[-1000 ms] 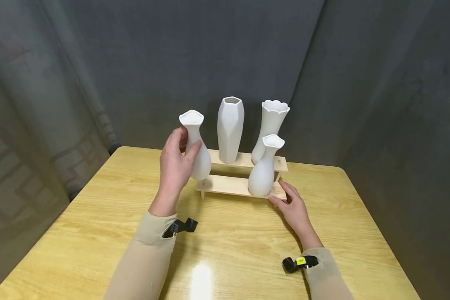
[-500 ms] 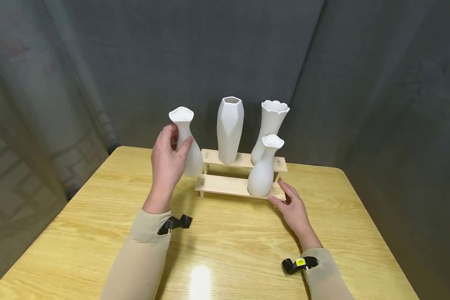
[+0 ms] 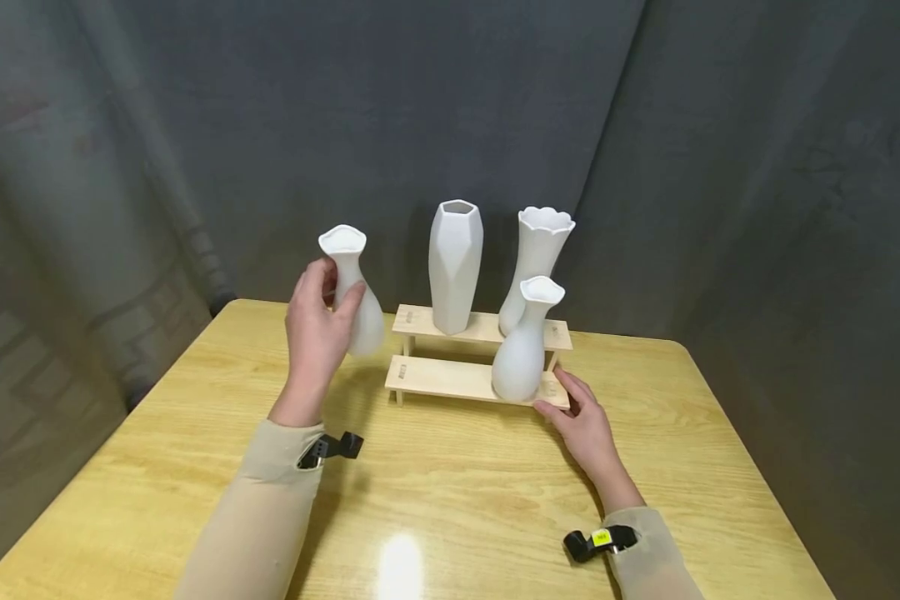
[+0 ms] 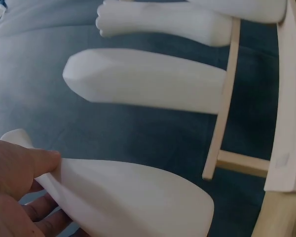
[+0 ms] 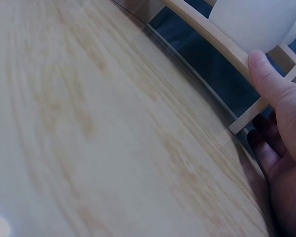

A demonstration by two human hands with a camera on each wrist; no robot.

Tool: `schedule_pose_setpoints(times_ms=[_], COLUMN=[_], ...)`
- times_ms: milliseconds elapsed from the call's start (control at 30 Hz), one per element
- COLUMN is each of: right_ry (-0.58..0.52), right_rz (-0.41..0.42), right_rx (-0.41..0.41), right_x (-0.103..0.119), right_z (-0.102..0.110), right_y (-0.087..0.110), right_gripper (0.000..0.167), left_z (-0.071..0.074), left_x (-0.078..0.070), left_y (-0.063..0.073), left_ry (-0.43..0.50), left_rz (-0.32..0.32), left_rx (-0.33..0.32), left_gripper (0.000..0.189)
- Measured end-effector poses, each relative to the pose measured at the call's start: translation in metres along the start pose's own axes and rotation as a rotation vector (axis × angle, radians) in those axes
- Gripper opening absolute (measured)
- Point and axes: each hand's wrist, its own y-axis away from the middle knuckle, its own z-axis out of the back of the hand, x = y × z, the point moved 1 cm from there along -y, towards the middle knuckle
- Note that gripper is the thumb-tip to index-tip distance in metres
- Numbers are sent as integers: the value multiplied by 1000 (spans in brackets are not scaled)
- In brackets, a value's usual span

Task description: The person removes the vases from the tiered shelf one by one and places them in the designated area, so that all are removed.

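My left hand (image 3: 317,329) grips a white wavy-rimmed vase (image 3: 363,315) by its narrow neck, thumb on the near side. The vase is up off the table, left of a two-tier wooden stand (image 3: 442,377), and its round body shows in the left wrist view. My right hand (image 3: 585,429) holds the right end of the stand's lower shelf; in the right wrist view its thumb (image 5: 266,79) lies on the front edge with the fingers curled below. A matching white vase (image 3: 520,362) stands on that shelf's right part.
On the upper shelf stand a faceted white vase (image 3: 456,267) and a scalloped-rim white vase (image 3: 537,250), partly hidden by the lower vase. The wooden table (image 3: 450,500) carries the stand near its far edge. A dark grey curtain (image 3: 390,108) hangs behind.
My left hand has carried its vase leftward from over the left end of the lower shelf to beside the stand. The right hand keeps its place on the shelf end.
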Motion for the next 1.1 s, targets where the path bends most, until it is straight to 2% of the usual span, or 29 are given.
schedule_pose_setpoints(times_ms=[167,467,767,1100], right_ry=[0,24,-4,22], right_rz=[-11,-23,-17,-10], right_rx=[1,-15,-15,-17], right_x=[-3,-9,-7,-8], right_z=[0,2,2,5], right_y=[3,4,3,1], right_gripper=[83,84,84,83], left_z=[-5,-22,-37,-49], left_x=[13,38,52,66], left_y=[-1,-4,-6,-2], left_ry=[4,14,7,-5], left_rz=[8,7,0,6], left_rx=[-16,-16,17,29], left_gripper=[38,38,37,38])
